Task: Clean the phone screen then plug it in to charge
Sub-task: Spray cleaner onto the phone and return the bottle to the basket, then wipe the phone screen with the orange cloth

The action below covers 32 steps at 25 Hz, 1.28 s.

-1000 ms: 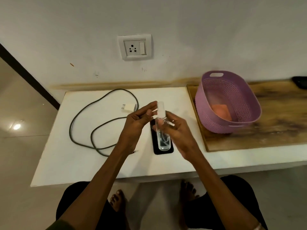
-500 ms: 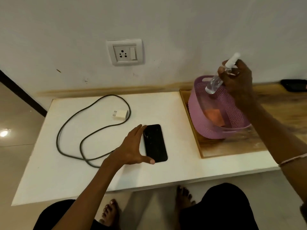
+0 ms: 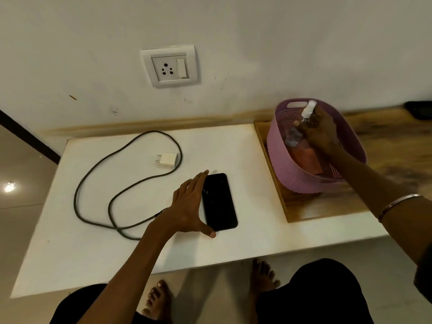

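Observation:
A black phone point(image 3: 219, 202) lies flat on the white table point(image 3: 93, 253), screen up. My left hand point(image 3: 189, 206) rests open along the phone's left edge, thumb at its near corner. My right hand point(image 3: 318, 129) reaches into the purple basket point(image 3: 292, 178) and is shut on a small clear spray bottle point(image 3: 299, 127) with a white cap, tilted inside the basket. An orange cloth point(image 3: 308, 157) lies in the basket's bottom. The white charger plug point(image 3: 167, 159) and its grey cable point(image 3: 93, 174) lie loose on the table, left of the phone. A wall socket point(image 3: 169, 66) with a switch is above.
The basket stands on a wooden tray point(image 3: 304, 211) at the table's right side. A dark object point(image 3: 418, 109) lies at the far right by the wall. My knees and bare feet are under the table's near edge.
My right hand carried the spray bottle from above the phone to the right and lowered it into the basket. My left hand let go of the bottle and settled beside the phone.

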{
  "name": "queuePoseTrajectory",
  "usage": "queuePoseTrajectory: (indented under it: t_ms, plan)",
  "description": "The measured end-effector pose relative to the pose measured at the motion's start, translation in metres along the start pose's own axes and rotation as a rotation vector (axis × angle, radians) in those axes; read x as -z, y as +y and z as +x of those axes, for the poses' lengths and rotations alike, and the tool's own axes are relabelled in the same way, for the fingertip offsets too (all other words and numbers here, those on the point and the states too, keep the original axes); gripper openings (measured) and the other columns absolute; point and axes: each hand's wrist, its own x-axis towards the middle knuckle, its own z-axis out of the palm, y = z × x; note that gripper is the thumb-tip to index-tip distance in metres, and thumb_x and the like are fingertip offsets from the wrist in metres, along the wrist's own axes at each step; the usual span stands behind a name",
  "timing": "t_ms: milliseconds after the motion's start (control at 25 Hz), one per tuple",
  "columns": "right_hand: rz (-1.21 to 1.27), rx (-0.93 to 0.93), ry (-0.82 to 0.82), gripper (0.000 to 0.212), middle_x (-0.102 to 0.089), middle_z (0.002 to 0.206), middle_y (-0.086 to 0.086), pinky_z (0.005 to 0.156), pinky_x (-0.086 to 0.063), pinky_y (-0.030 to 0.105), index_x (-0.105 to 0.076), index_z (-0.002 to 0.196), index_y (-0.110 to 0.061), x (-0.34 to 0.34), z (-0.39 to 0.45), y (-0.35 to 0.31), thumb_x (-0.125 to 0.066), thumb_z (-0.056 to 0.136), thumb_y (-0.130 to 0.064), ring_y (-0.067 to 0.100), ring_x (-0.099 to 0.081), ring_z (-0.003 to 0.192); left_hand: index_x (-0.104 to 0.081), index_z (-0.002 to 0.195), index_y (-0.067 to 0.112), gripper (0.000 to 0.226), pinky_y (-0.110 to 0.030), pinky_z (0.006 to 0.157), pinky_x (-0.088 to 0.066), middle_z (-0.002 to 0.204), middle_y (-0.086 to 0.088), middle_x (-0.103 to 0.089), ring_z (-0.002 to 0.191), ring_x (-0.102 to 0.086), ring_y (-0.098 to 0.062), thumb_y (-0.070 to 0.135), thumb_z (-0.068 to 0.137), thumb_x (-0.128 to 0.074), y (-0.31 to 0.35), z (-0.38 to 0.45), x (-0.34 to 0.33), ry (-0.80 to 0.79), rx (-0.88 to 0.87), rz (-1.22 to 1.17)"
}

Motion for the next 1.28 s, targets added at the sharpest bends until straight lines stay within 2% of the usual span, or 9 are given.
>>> queuePoseTrajectory:
  t_ms: [120,240,400,520,600,720,1000,1160,1280]
  plan:
    - [0.006,-0.006,-0.033,0.033,-0.069,0.113,0.013,0.095,-0.051,0.039,-0.061,0.112,-0.004,0.004,-0.001,-0.002,-0.072,0.084,-0.016,0.023,-0.064,0.105,0.016,0.152,0.034,0.156,-0.049,0.122,-0.011,0.163,0.005,-0.003,0.151,-0.004,-0.027,0.057,0.042,-0.092,-0.003,0.003,-0.003,0.007,0.011,-0.008]
    - [-0.031,-0.024,-0.099,0.036,-0.067,0.116,0.014,0.098,-0.05,0.044,-0.059,0.115,-0.005,0.007,-0.002,-0.003,-0.072,0.084,-0.019,0.028,-0.063,0.109,0.017,0.15,0.038,0.155,-0.048,0.121,-0.01,0.163,0.006,-0.004,0.151,-0.005,-0.025,0.06,0.041,-0.091,-0.005,0.003,-0.005,0.013,0.007,-0.016]
    - [-0.212,-0.158,-0.326,0.042,-0.068,0.117,0.017,0.1,-0.047,0.051,-0.063,0.116,-0.007,0.02,0.0,0.01,-0.075,0.081,-0.026,0.034,-0.062,0.11,0.016,0.15,0.038,0.155,-0.047,0.12,-0.01,0.163,0.005,-0.007,0.15,-0.007,-0.024,0.06,0.04,-0.09,-0.005,0.003,-0.005,0.021,0.013,-0.03]
    - [-0.563,-0.137,-0.465,0.051,-0.065,0.12,0.017,0.097,-0.044,0.039,-0.061,0.121,-0.007,0.025,-0.005,0.025,-0.077,0.078,-0.029,0.034,-0.059,0.11,0.015,0.151,0.037,0.154,-0.047,0.12,-0.011,0.162,0.004,-0.008,0.15,-0.008,-0.024,0.06,0.041,-0.091,-0.004,0.002,-0.005,0.022,0.01,-0.033]
    - [-0.628,-0.099,-0.526,0.045,-0.065,0.119,0.016,0.089,-0.041,0.036,-0.06,0.121,-0.01,0.022,-0.012,0.032,-0.072,0.082,-0.028,0.031,-0.058,0.103,0.015,0.151,0.036,0.154,-0.047,0.12,-0.011,0.163,0.004,-0.008,0.15,-0.008,-0.024,0.06,0.042,-0.09,-0.004,0.001,-0.005,0.022,0.01,-0.033]
    - [-0.709,-0.08,-0.532,0.04,-0.067,0.113,0.014,0.083,-0.042,0.036,-0.057,0.121,-0.014,0.021,-0.02,0.031,-0.067,0.086,-0.028,0.03,-0.059,0.095,0.015,0.152,0.034,0.154,-0.047,0.121,-0.011,0.163,0.003,-0.008,0.15,-0.008,-0.024,0.06,0.043,-0.09,-0.004,0.0,-0.004,0.027,0.012,-0.026]
    - [-0.665,-0.105,-0.514,0.047,-0.063,0.116,0.019,0.084,-0.047,0.039,-0.05,0.129,-0.014,0.034,-0.035,0.034,-0.067,0.086,-0.021,0.035,-0.06,0.1,0.018,0.15,0.039,0.153,-0.048,0.121,-0.01,0.163,0.004,-0.005,0.151,-0.006,-0.026,0.061,0.043,-0.089,-0.004,-0.002,-0.003,0.012,0.014,-0.03]
    - [-0.763,-0.04,-0.442,0.035,-0.066,0.115,0.022,0.096,-0.045,0.048,-0.059,0.123,-0.008,0.043,-0.036,0.019,-0.063,0.088,-0.015,0.038,-0.06,0.109,0.02,0.147,0.045,0.156,-0.047,0.119,-0.009,0.162,0.004,-0.006,0.15,-0.002,-0.026,0.058,0.04,-0.091,-0.003,-0.001,-0.003,0.002,0.027,-0.062]
    - [-0.754,0.015,-0.433,0.03,-0.071,0.101,0.02,0.072,-0.047,0.035,-0.068,0.112,-0.011,0.062,-0.04,-0.002,-0.069,0.083,-0.015,0.033,-0.064,0.088,0.022,0.147,0.046,0.158,-0.046,0.118,-0.008,0.162,0.004,-0.008,0.149,-0.002,-0.026,0.057,0.038,-0.092,-0.003,0.0,-0.003,0.003,0.028,-0.065]
